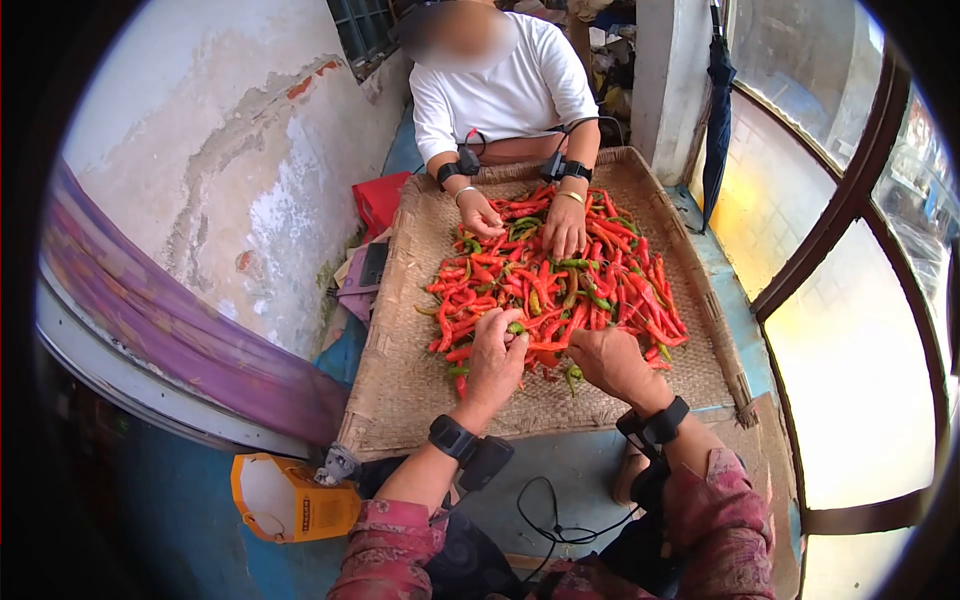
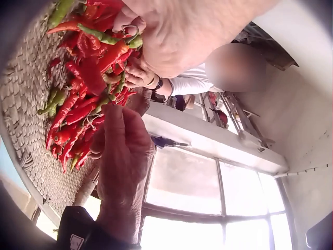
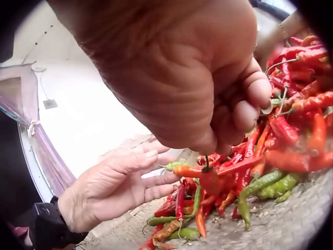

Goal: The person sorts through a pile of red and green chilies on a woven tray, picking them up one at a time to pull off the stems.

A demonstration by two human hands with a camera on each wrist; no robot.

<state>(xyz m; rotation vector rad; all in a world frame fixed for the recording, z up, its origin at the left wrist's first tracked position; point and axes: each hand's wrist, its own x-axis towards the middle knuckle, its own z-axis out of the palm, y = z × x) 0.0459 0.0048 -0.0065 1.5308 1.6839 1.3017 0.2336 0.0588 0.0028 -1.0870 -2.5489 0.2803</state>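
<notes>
My left hand (image 1: 497, 360) holds an orange-red pepper (image 3: 187, 171) by its green stem end, thumb and fingers around it; the left wrist view shows this hand (image 2: 184, 34) from close up. Facing it, my right hand (image 1: 615, 365) has curled fingers and pinches a thin stem above a red pepper (image 3: 210, 182). In the right wrist view the fingertips of this hand (image 3: 231, 122) partly hide the grip. Beneath both hands lies a heap of red peppers (image 1: 465, 300) with some green ones, on a woven tray (image 1: 400, 385).
Across the tray a person in a white top (image 1: 505, 85) has both hands in the heap. A yellow box (image 1: 330, 510) stands at lower left, near a black cable (image 1: 555, 530). A dark umbrella (image 1: 717, 120) hangs at the right, beside the windows.
</notes>
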